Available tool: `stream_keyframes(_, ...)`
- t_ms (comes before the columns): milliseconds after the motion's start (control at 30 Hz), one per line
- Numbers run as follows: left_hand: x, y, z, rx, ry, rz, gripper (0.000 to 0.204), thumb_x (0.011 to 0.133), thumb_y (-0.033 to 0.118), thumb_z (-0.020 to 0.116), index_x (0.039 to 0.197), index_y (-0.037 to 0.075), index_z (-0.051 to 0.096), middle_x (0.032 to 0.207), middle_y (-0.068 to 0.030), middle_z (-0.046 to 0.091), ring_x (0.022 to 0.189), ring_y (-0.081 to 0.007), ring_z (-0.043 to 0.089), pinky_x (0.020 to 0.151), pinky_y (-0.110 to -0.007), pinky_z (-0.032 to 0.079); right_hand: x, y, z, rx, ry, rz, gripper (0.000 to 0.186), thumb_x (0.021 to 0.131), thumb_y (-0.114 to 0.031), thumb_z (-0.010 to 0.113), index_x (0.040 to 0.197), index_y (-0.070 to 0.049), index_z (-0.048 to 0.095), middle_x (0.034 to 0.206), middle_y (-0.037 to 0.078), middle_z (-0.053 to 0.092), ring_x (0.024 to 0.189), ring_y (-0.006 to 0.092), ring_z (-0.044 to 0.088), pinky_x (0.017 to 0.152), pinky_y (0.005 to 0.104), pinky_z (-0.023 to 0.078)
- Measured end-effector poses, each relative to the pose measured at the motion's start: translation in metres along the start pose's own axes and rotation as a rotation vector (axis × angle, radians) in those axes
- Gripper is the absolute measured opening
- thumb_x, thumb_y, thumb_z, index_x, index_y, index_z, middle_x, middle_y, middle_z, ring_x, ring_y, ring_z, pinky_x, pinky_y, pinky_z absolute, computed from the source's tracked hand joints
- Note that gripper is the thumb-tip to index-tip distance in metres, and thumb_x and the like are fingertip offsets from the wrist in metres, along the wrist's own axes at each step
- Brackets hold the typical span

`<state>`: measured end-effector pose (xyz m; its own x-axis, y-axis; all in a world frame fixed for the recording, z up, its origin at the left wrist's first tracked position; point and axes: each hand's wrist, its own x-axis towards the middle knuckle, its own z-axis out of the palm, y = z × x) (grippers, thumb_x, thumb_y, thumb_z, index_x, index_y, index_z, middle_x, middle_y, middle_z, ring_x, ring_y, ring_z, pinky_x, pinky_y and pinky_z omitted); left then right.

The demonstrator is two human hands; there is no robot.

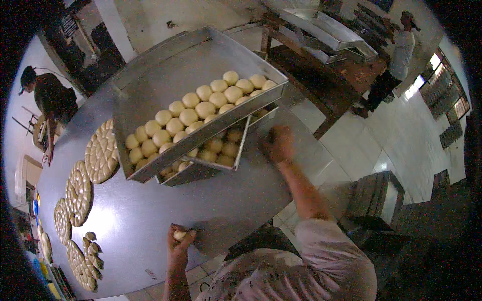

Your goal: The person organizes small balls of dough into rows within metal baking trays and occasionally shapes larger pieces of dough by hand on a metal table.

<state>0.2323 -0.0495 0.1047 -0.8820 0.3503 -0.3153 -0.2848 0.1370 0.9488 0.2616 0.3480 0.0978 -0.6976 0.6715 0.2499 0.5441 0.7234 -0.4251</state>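
My left hand is closed around a small pale dough ball, just above the near part of the metal table. Farther off, my right hand is low over the tabletop, right of the stacked trays; its fingers are dark and smeared, so I cannot see whether they hold anything. The top metal tray bears rows of round dough balls along its near side, and its far part is bare. Beneath it a lower tray sits askew with more dough balls in it.
Several flat rounds of cut dough lie along the table's left side, with loose dough pieces beside the nearest. One person stands at far left, another at far right. A wooden table behind carries empty metal trays.
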Motion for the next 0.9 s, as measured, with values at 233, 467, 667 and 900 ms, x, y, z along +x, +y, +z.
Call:
stream_keyframes(233,0.011,0.032,0.054,0.176,-0.11,-0.05,0.025,0.079,0.009,0.06,0.099,0.011,0.045,0.088,-0.002,0.051,0.083,-0.012,0.049,0.074,-0.026,0.041,0.008,0.077,-0.018,-0.036,-0.024,-0.108,0.031,0.069,-0.014,0.06,0.095,0.002,0.054,0.099,0.021,0.053,0.101,0.0369,0.047,0.09,0.0441,0.038)
stream_keyframes(467,0.024,-0.045,0.027,-0.127,0.218,0.137,0.018,0.078,0.008,0.062,0.085,0.012,0.046,0.08,0.0009,0.047,0.072,-0.01,0.045,0.064,-0.024,0.038,-0.019,0.07,-0.066,0.17,-0.167,-0.296,0.028,0.071,-0.009,0.059,0.098,-0.003,0.057,0.102,0.015,0.057,0.1,0.0323,0.051,0.089,0.0402,0.041)
stream_keyframes(667,-0.002,0.045,0.073,-0.116,0.224,0.032,0.019,0.078,0.009,0.063,0.078,0.012,0.045,0.071,0.003,0.045,0.063,-0.0062,0.041,0.056,-0.023,0.035,0.121,0.043,-0.133,1.236,0.021,-0.014,0.029,0.082,-0.018,0.055,0.107,-0.004,0.055,0.103,0.006,0.056,0.095,0.0151,0.052,0.084,0.0311,0.042)
stream_keyframes(900,0.009,0.029,0.067,-0.237,0.088,-0.05,0.016,0.082,0.011,0.059,0.092,0.008,0.046,0.09,-0.0048,0.049,0.082,-0.0144,0.05,0.07,-0.029,0.043,0.212,-0.068,-0.155,0.332,-0.067,-0.456,0.025,0.084,-0.016,0.054,0.105,-0.003,0.057,0.1,0.007,0.059,0.084,0.0163,0.058,0.071,0.0282,0.048)
